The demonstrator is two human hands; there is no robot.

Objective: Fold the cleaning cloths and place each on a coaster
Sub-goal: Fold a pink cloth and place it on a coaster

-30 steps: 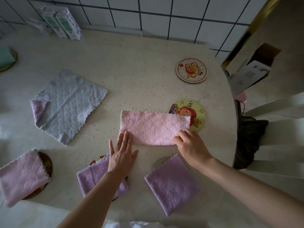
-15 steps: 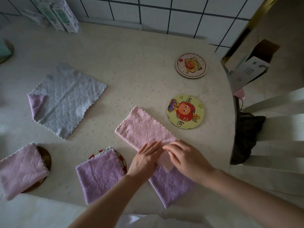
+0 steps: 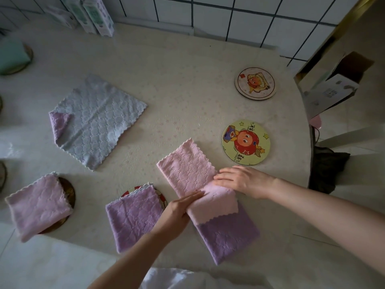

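A pink cloth (image 3: 187, 170), folded into a long strip, lies slantwise on the table. Its near end (image 3: 214, 205) overlaps a folded purple cloth (image 3: 229, 236). My left hand (image 3: 179, 209) lies with straight fingers along the strip's left edge at that near end. From the right, my right hand (image 3: 239, 180) rests flat on the strip's middle. Beside the strip sits a bare yellow coaster (image 3: 245, 142), and a bare pale coaster (image 3: 255, 83) lies farther back. An unfolded grey cloth (image 3: 98, 122) lies at the left.
A folded purple cloth (image 3: 133, 217) sits on a red coaster (image 3: 133, 189), and a folded pink cloth (image 3: 39, 205) on a brown coaster (image 3: 69, 190). A green cloth (image 3: 12, 56) is far left, boxes (image 3: 93, 13) stand by the tiled wall. The table's edge and a chair (image 3: 354, 132) are right.
The pink strip swung from lying crosswise to slantwise, uncovering the yellow coaster. Its near end now lies over the purple cloth. Both hands shifted onto that near end.
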